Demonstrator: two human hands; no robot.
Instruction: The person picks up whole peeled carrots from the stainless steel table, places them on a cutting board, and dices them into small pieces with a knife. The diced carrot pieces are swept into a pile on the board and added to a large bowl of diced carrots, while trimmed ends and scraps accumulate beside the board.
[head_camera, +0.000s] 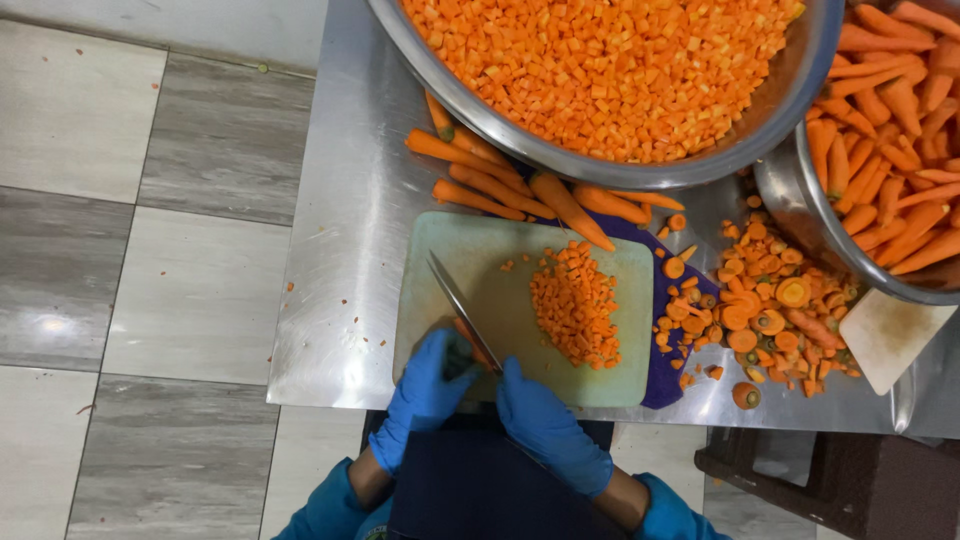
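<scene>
Both my hands wear blue gloves at the near edge of a pale green cutting board (490, 290). My right hand (545, 425) grips the handle of a knife (460, 305), whose blade points away to the upper left. My left hand (425, 390) presses down on a carrot piece (462, 338) beside the blade, mostly hidden under the fingers. A heap of diced carrot (575, 305) lies on the right half of the board.
Whole peeled carrots (520, 190) lie behind the board. A big steel bowl (610, 172) holds diced carrot, another bowl (800, 215) at right holds whole carrots. Carrot ends and peel (770, 315) pile on the steel table (335, 290). Tiled floor lies left.
</scene>
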